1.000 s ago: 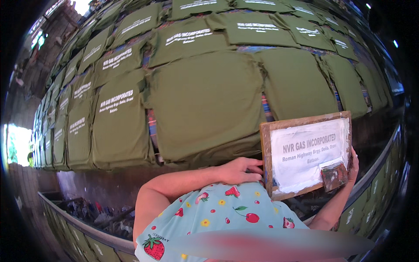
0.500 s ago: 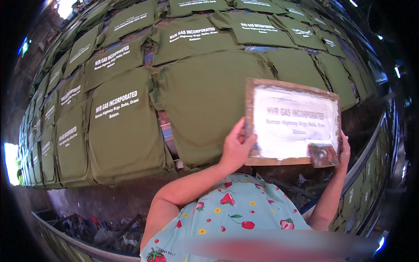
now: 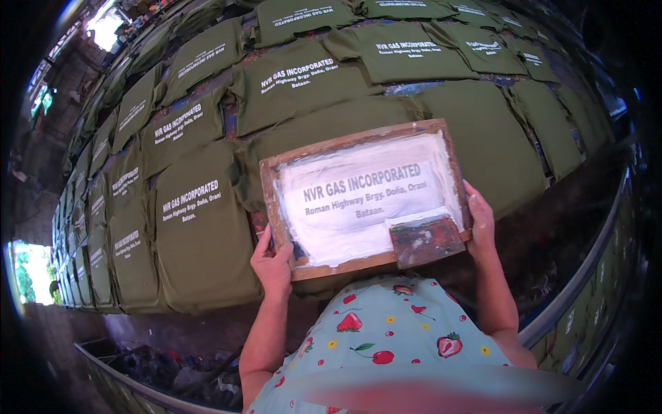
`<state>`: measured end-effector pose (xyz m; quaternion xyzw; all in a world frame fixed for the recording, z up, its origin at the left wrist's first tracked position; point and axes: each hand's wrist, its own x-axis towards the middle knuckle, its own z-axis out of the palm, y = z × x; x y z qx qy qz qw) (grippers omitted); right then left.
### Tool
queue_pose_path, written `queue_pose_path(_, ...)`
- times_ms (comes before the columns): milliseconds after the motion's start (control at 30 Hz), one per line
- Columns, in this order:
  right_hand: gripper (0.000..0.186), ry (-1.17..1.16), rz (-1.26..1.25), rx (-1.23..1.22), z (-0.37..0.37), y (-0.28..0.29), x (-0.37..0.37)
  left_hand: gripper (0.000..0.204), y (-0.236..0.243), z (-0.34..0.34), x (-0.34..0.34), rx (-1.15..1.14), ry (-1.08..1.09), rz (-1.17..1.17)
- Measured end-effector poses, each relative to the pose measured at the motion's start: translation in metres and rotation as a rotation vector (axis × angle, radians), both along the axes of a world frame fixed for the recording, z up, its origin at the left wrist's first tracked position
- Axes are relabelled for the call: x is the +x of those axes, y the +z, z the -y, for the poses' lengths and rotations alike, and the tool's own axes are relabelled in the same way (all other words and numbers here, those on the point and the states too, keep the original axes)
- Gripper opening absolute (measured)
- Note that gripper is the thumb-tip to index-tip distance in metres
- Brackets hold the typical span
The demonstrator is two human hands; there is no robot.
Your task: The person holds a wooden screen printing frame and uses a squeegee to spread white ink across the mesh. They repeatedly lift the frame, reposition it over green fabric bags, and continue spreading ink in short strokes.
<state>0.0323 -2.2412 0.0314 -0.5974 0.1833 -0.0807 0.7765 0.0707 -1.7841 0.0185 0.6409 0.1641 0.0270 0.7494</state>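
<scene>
A wooden-framed printing screen [image 3: 358, 179], its white mesh carrying faint lettering, is held in both hands above a plain olive-green shirt [image 3: 289, 127] laid out in the front row. My left hand [image 3: 274, 259] grips the frame's lower left side, thumb over the front. My right hand [image 3: 480, 217] is wrapped on the right side. A paint-stained rectangular squeegee [image 3: 427, 241] rests on the screen's lower right corner. Left of the screen lies an olive shirt with white print [image 3: 196, 255]; to the right lies another plain one [image 3: 500, 145].
Rows of printed olive shirts [image 3: 303, 83] cover the long curved-looking surface beyond. Below its front edge is dark debris [image 3: 179, 372] behind a metal rail [image 3: 117, 367]; more green shirts [image 3: 569, 314] are on a lower surface at the right. Bright openings [image 3: 34, 272] show at the left.
The screen has swung leftward from the right side to the middle, over the plain shirt. My left hand has risen to grip its left side; my right hand has moved left with it.
</scene>
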Motion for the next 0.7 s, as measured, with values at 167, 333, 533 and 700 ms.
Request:
queue_pose_path(167,0.053,0.082,-0.027,0.006,-0.007,-0.019,0.049,0.070,-0.014,-0.011,0.032,0.034,0.040,-0.026)
queue_pose_path(333,0.053,0.144,-0.015,-0.123,-0.004,-0.035,0.074,0.070,-0.021,-0.015,0.052,0.050,0.049,-0.071)
queue_pose_path(533,0.056,0.256,0.019,-0.245,0.000,-0.041,0.115,0.068,-0.030,-0.010,0.079,0.119,0.104,-0.056)
queue_pose_path(700,0.056,0.265,-0.021,-0.282,-0.001,-0.039,0.124,0.068,-0.032,-0.007,0.080,0.122,0.146,-0.118)
